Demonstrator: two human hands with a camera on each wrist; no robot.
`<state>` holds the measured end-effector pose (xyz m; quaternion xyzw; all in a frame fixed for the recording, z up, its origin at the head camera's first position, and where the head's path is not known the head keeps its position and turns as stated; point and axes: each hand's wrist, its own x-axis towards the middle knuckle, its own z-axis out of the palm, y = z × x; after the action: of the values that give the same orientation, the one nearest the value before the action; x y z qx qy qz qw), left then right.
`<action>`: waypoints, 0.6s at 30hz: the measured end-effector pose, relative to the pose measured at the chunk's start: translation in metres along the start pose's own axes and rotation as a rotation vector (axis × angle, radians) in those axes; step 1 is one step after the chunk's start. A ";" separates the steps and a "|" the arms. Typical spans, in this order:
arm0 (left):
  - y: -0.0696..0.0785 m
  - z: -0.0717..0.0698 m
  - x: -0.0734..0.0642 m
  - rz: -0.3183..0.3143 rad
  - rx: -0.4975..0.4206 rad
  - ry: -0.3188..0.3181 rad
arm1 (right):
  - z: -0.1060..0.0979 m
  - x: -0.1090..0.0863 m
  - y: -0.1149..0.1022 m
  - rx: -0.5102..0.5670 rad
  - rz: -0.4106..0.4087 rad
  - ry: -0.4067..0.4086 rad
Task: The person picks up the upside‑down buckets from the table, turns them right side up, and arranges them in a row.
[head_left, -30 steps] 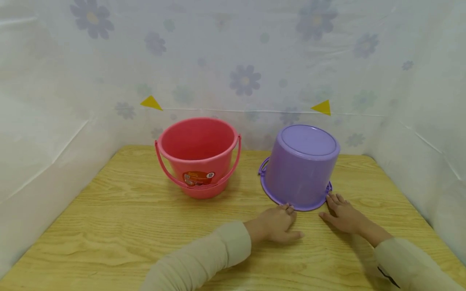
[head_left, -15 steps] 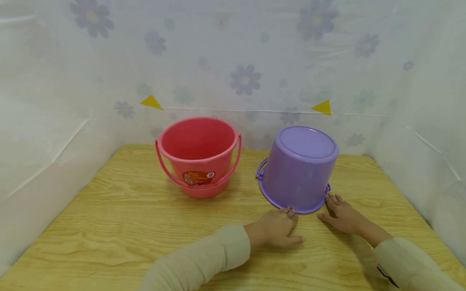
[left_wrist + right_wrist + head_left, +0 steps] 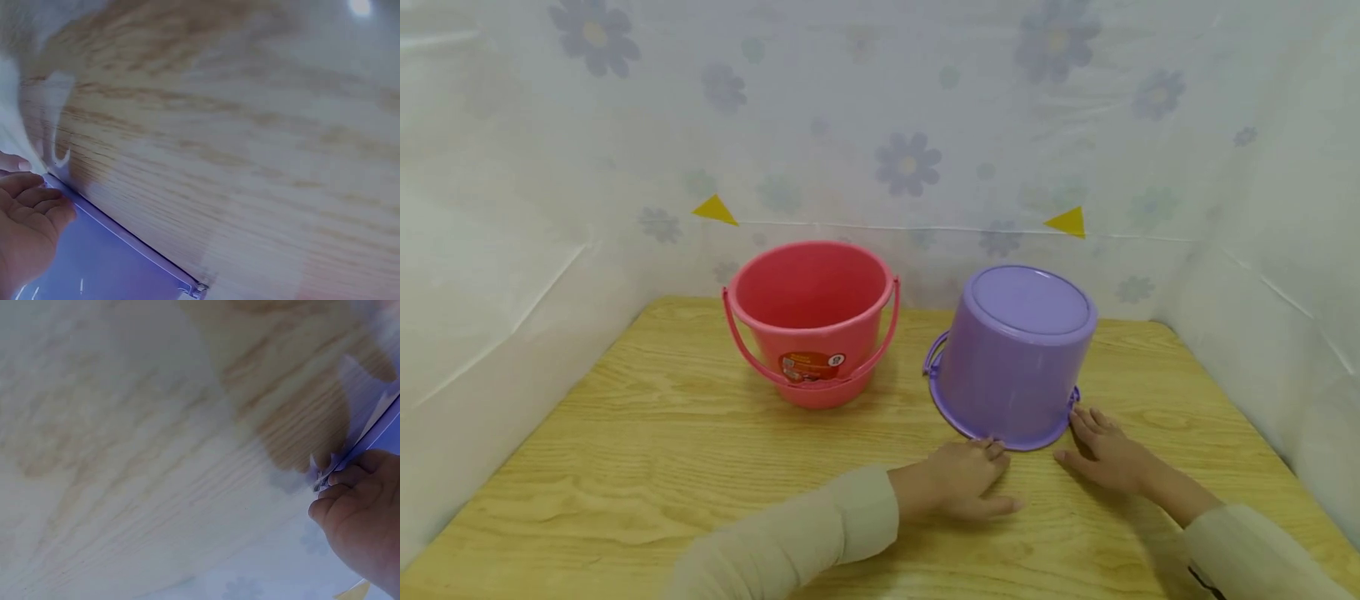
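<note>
A purple bucket stands upside down on the wooden table, its base facing up and its rim down. My left hand lies low at the front of the rim, fingertips right at its edge, thumb out to the right. At the right side of the rim, by the handle's joint, my right hand reaches in with fingers extended and thumb apart. In the left wrist view, the left fingers are slightly bent over the purple rim. The right wrist view has the right fingertips close to the handle joint.
A red bucket stands upright to the left of the purple one, its handle hanging in front over a label. Behind the wooden table hangs a white flowered sheet with two yellow triangles. Pale sheets also close off both sides.
The purple bucket has slid slightly towards me and a little left. Both hands have drawn back a little along with it. The red bucket has stayed in place.
</note>
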<state>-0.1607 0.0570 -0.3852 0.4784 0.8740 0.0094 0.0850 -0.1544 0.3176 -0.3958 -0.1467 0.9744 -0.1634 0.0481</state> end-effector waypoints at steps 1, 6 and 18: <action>-0.002 0.001 -0.002 0.008 -0.014 -0.006 | 0.000 -0.001 0.000 0.008 -0.003 0.001; -0.016 0.004 -0.014 0.050 -0.083 0.024 | -0.002 -0.004 0.002 0.085 -0.022 0.002; -0.075 0.003 -0.026 -0.092 -0.148 0.255 | -0.008 0.002 0.011 0.116 -0.077 0.049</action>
<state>-0.2088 -0.0055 -0.3921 0.4251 0.8956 0.1307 0.0088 -0.1605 0.3291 -0.3917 -0.1772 0.9578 -0.2248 0.0263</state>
